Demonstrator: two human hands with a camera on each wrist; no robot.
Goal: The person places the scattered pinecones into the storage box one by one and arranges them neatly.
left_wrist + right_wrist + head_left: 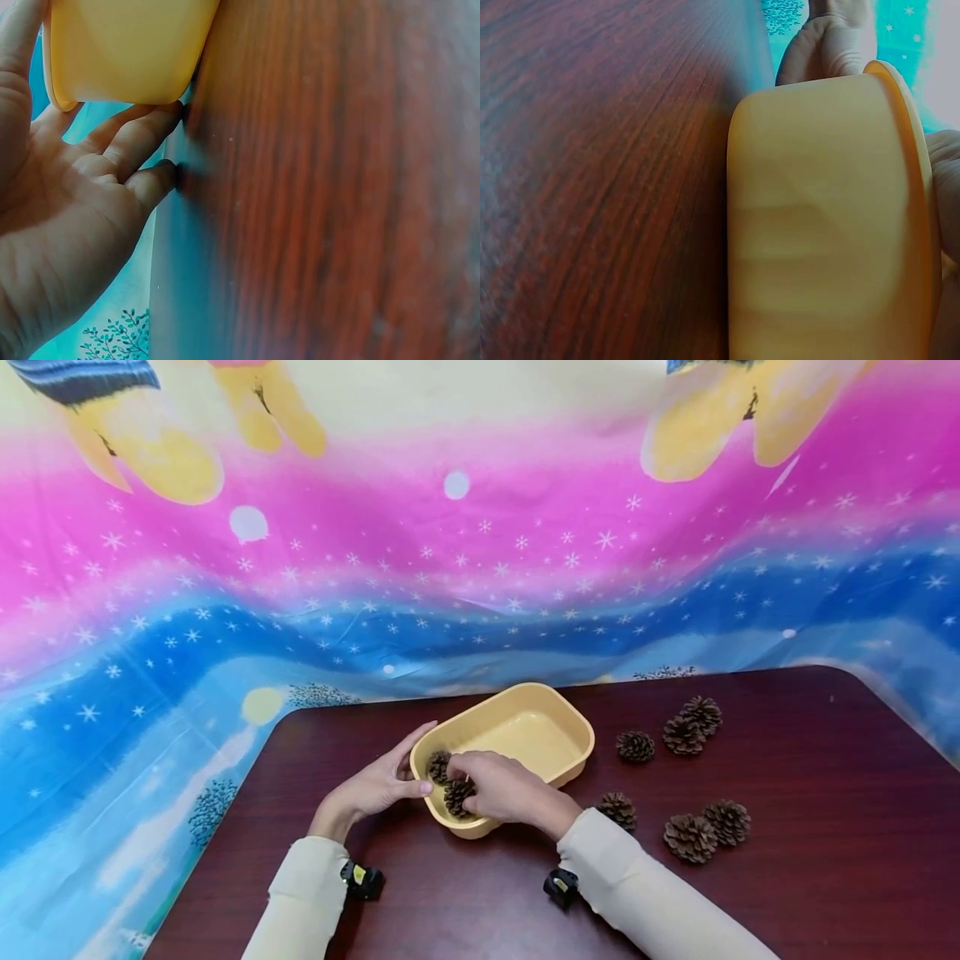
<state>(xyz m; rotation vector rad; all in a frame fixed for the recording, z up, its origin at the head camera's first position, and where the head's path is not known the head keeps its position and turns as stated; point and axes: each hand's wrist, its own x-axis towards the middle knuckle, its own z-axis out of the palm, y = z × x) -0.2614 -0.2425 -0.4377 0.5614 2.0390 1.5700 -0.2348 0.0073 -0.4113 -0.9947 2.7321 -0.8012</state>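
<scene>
A pale yellow plastic basin [536, 735] stands on the table with two brown pine cones inside its near-left end. My left hand [382, 785] holds that end, thumb over the rim and fingers along the outer wall. In the left wrist view, fingertips [166, 120] reach down beside the basin wall [131, 52] to the tabletop. Inside the basin, my right hand [498, 785] pinches one pine cone [457, 797]; the other pine cone [438, 767] lies just behind it. The basin's side [817, 210] hides the right fingertips in the right wrist view.
Several more pine cones lie right of the basin: a single cone [635, 747], a back pair [684, 735], a front pair [690, 837], and one cone [617, 810] partly behind the right sleeve. A patterned cloth [480, 552] hangs behind the dark red table [825, 760].
</scene>
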